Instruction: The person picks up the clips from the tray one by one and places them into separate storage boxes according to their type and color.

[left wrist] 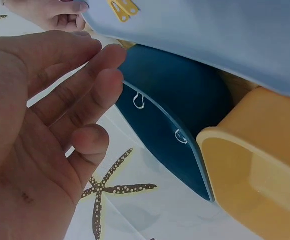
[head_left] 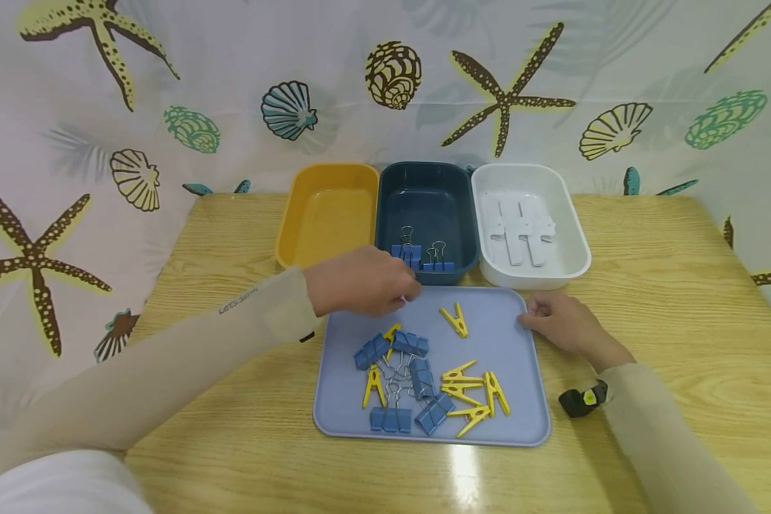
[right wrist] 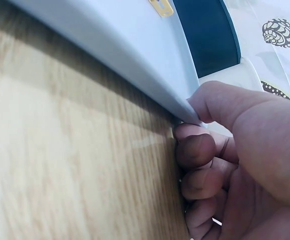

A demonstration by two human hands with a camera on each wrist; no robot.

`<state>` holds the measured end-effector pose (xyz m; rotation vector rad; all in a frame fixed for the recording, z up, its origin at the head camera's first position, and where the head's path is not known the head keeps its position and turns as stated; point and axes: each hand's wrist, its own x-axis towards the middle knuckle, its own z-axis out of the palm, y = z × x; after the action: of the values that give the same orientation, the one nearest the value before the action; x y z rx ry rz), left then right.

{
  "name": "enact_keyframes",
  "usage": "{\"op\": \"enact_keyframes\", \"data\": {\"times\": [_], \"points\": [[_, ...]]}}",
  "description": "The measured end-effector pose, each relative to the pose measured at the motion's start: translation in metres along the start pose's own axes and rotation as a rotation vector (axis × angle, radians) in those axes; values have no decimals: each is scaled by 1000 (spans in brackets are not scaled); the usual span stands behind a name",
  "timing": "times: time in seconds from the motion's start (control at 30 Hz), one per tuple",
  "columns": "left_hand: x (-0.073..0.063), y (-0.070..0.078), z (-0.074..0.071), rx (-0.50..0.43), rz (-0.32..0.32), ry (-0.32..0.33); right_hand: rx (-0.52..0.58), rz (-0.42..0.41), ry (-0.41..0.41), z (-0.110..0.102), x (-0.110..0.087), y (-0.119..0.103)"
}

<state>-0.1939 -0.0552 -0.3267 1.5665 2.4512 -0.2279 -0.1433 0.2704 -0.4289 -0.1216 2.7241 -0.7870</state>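
Note:
My left hand point(head_left: 365, 280) hovers over the back edge of the light-blue tray point(head_left: 488, 314), close to the front of the dark blue bin point(head_left: 424, 180). Its fingers are loosely bent and hold nothing, as the left wrist view shows. With the thumb and a bent finger, my right hand point(right wrist: 255, 135) pinches the tray's back right corner. On the tray lie several blue binder clips point(head_left: 390, 420) in a cluster, along with several yellow clothespins point(head_left: 496, 394). One clothespin point(head_left: 455, 321) lies apart toward the back. Blue binder clips point(head_left: 438, 265) also sit inside the dark blue bin.
Behind the tray, a yellow bin point(head_left: 330, 214) stands left of the dark blue one and a white bin point(head_left: 575, 246) stands right of it. Slim white pieces point(head_left: 523, 232) lie in the white bin. A patterned curtain point(head_left: 360, 43) hangs behind the wooden table point(head_left: 231, 414).

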Motion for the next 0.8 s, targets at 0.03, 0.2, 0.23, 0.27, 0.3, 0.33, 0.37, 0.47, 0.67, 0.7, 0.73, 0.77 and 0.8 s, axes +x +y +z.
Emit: {"op": "enact_keyframes", "data": {"times": [0.03,0.2,0.23,0.27,0.3,0.33,0.37,0.47,0.67,0.7,0.73,0.77,0.8], "points": [[-1,1,0,-1,1,-6,-1,0,0,0,0,0],[-6,6,0,-10,7,-15,-1,-3,0,0,0,-1],[-7,7,0,-15,10,-15,0,-6,1,0,0,-1],[-9,7,1,-21,14,-15,1,-7,0,0,0,-1],[-10,8,1,-27,17,-16,2,-7,0,0,-1,-1],[-12,8,1,-41,17,-24,2,-8,0,0,0,-2],[-13,8,1,-62,16,-47,2,-8,-1,0,0,-2],[-16,10,2,-122,17,-130,-1,-3,-1,-1,-1,-2],[-18,14,1,-211,28,-229,1,0,0,-2,-3,-4],[-18,15,2,-212,34,-232,2,-2,1,-2,-3,-4],[-19,15,2,-211,38,-235,5,-1,0,-2,-3,-5],[-20,16,3,-212,42,-241,6,0,-1,-2,-3,-5],[-20,16,3,-213,49,-248,6,0,0,-2,-3,-6]]}}
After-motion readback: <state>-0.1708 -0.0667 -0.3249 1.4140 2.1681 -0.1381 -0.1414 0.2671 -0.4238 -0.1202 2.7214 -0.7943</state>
